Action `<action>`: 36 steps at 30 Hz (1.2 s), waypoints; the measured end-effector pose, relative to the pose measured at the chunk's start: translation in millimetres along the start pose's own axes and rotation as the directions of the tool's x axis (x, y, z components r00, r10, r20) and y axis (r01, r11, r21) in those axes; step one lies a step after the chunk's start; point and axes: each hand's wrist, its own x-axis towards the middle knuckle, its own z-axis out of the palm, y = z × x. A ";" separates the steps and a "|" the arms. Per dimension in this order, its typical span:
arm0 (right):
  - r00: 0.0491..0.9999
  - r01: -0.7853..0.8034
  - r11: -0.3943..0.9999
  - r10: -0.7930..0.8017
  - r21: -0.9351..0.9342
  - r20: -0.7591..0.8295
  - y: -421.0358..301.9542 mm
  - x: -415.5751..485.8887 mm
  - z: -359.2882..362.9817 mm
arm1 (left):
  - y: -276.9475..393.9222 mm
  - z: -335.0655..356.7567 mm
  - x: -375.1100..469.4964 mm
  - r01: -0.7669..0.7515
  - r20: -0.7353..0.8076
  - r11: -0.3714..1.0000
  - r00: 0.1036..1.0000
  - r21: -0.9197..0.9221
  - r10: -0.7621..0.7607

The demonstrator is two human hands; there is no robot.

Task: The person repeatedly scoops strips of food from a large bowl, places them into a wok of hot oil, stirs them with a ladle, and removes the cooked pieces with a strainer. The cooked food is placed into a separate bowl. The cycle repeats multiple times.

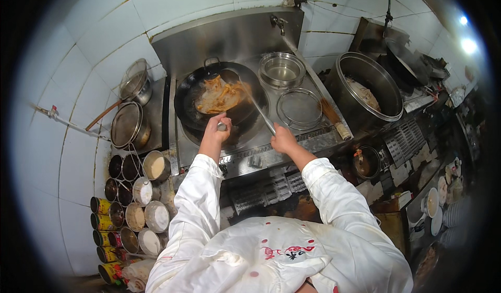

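Observation:
A black wok (pixel 184 93) sits on the stove, with golden-brown food (pixel 225 95) in bubbling liquid inside it. My left hand (pixel 219 130) is closed around a handle at the wok's near side, its round metal end showing by the thumb. In my right hand (pixel 283 138) is the long metal handle of a ladle (pixel 258 109), which reaches down into the wok. The ladle's bowl is partly hidden by food and steam. What exactly the food is, I cannot tell.
Right of the wok are a metal basin (pixel 282 70), a round wire rack (pixel 300 108), a bristle brush (pixel 332 117) and a deep stockpot (pixel 368 85). Strainers over pots (pixel 127 124) stand left, above several seasoning containers (pixel 156 214). A tap (pixel 278 23) juts from the backsplash.

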 end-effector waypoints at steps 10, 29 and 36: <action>0.990 -0.009 0.986 -0.014 -0.165 -0.138 -15.0 5.5 -3.5 | 16.1 -7.8 22.3 -0.034 0.101 0.996 0.995 0.081 0.026; 0.987 -0.048 0.890 0.113 0.454 -0.117 -11.6 -56.5 17.7 | -7.5 -17.3 -4.5 -0.097 0.143 0.975 0.987 0.198 0.069; 0.988 0.109 0.813 -0.028 0.573 -0.149 10.4 -62.8 0.2 | -31.7 -8.3 -10.5 -0.041 0.123 0.984 0.992 0.176 0.019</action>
